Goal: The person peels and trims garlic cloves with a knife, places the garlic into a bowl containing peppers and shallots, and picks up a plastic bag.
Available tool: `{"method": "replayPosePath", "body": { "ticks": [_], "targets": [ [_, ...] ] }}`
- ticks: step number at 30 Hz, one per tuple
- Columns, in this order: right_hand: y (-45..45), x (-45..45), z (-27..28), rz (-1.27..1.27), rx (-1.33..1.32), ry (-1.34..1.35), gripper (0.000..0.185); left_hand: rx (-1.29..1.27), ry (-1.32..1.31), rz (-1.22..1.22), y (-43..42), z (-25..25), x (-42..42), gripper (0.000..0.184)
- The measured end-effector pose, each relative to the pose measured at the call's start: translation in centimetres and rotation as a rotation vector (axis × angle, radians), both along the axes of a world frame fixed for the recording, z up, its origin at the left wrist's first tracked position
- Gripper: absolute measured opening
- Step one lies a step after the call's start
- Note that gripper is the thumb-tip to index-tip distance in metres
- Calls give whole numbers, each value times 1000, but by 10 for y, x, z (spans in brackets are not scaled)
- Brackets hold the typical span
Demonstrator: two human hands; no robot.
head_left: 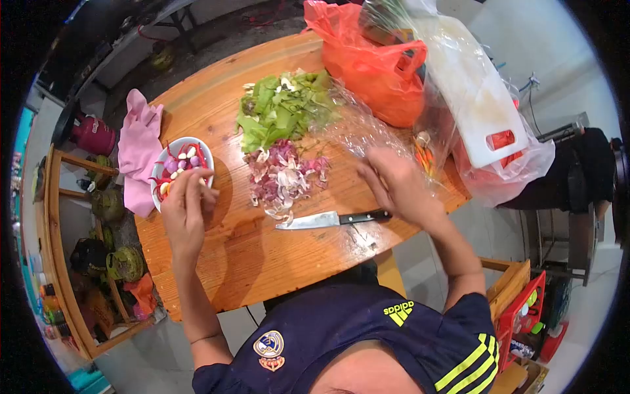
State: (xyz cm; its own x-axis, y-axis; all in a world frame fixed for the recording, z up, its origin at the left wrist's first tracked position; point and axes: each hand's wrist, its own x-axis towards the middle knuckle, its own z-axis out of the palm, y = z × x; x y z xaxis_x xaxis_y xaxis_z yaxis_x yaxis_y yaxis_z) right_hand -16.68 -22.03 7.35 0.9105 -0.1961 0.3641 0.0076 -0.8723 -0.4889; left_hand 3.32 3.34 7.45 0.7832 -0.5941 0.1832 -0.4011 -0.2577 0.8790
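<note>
A white bowl [211, 159] on the left of the wooden table holds red chillies, shallots and garlic cloves [192, 152]. My left hand [186, 207] is over its near right rim, with loosely bent fingers apart and nothing visible in them. On the right, my right hand [401, 187] hovers beside crumpled clear plastic [367, 128]; its thumb and fingers are apart, and I cannot tell whether it touches the plastic. A knife [315, 221] with a black handle lies below, its blade pointing left. Shallot and garlic peelings [285, 174] form a pile between my hands.
Green leafy scraps [279, 108] lie behind the peelings. A red plastic bag [371, 72] stands at the back right, near a white cutting board [469, 85] on plastic bags. Carrots or orange chillies [424, 157] sit in clear plastic. A pink cloth [139, 151] hangs over the table's left edge.
</note>
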Motion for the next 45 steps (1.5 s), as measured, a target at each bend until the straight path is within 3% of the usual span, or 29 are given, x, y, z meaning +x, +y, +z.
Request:
{"method": "replayPosePath", "body": {
  "ticks": [3, 9, 12, 15, 17, 19, 21, 22, 23, 24, 27, 29, 31, 32, 34, 35, 40, 43, 45],
  "targets": [
    [-11, 41, 16, 94, -248, -271, 24, 12, -79, -110, -26, 4, -10, 22],
    [-63, 92, 2, -10, -657, 325, 35, 59, -110, -292, -50, 19, -20, 27],
    [-71, 78, 37, 24, -539, 286, 13, 92, -176, -309, -49, 29, -18, 25],
    [-68, 52, 87, 19, -457, 218, 15, 60, -158, -300, -50, 34, -14, 25],
    [-53, 42, 125, 59, -402, 245, 8, -111, -144, -316, -54, 33, -11, 27],
    [-33, 39, 145, 75, -289, 108, 18, -315, -5, -305, -60, 52, -19, 30],
    [-7, 49, 174, 343, -36, 190, 20, -463, -58, -323, -61, 78, -22, 37],
    [15, 48, 178, 344, -164, 61, 17, -419, -84, -355, -55, 91, -18, 53],
    [30, 51, 177, 368, -218, -62, 16, -374, -111, -387, -46, 104, -13, 69],
    [46, 55, 176, 383, -278, -189, 14, -306, -150, -377, -34, 117, -18, 70],
    [75, 80, 135, 513, -229, -540, 16, -61, -296, -299, 6, 151, -25, 26],
    [89, 87, 133, 631, -1, -628, 18, 41, -375, -266, 31, 172, -21, 29],
    [102, 87, 142, 747, 299, -556, 18, 108, -389, -233, 53, 191, -20, 35],
    [108, 88, 144, 788, 392, -521, 19, 140, -369, -102, 60, 196, -31, 32],
    [119, 92, 134, 818, 372, -483, 18, 235, -500, -84, 63, 198, -36, 28],
    [124, 93, 127, 835, 372, -475, 17, 301, -655, -198, 60, 196, -30, 26],
    [141, 71, 74, 769, 157, -438, 17, 653, -558, -295, 52, 184, -36, 30],
    [138, 57, 42, 707, 124, -390, 18, 490, -333, -127, 54, 125, -37, 29],
    [126, 46, 19, 654, 147, -327, 19, 499, -191, -188, 58, 102, -43, 18]
  ]
}}
